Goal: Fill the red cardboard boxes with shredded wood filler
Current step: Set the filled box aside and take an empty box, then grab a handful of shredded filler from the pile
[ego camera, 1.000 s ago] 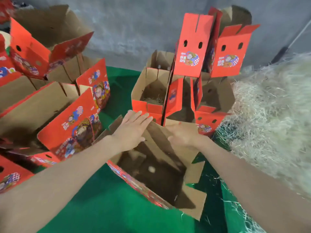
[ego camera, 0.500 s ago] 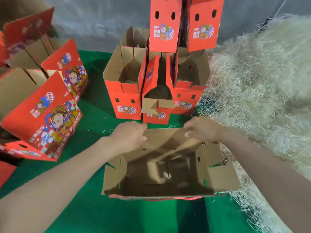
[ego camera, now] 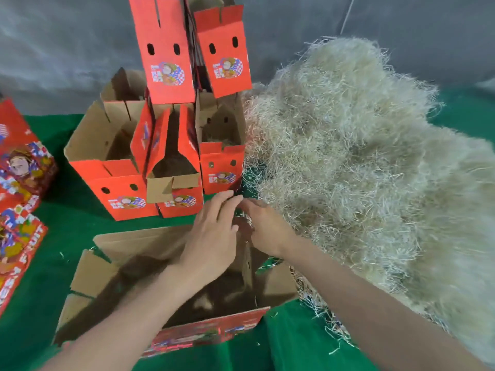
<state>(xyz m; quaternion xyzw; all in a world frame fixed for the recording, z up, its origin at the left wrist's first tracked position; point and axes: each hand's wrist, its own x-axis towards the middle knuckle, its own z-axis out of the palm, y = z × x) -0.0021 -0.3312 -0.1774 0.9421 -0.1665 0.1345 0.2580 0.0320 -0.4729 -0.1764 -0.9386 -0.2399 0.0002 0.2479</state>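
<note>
Red boxes: one near box (ego camera: 209, 333); far cluster (ego camera: 120, 188), about six; left-edge boxes (ego camera: 24, 170), two, partly cut off. One wood-filler pile (ego camera: 361, 170), right.

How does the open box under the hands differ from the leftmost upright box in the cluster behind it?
The near box sits broadside, long printed side toward the camera; the leftmost rear box shows its narrow end with two holes. The near box's flaps splay outward; the rear box's stand upright. The left hand and right hand reach over the near box; nothing touches the rear box. Both are red outside, brown inside, open-topped.
</note>
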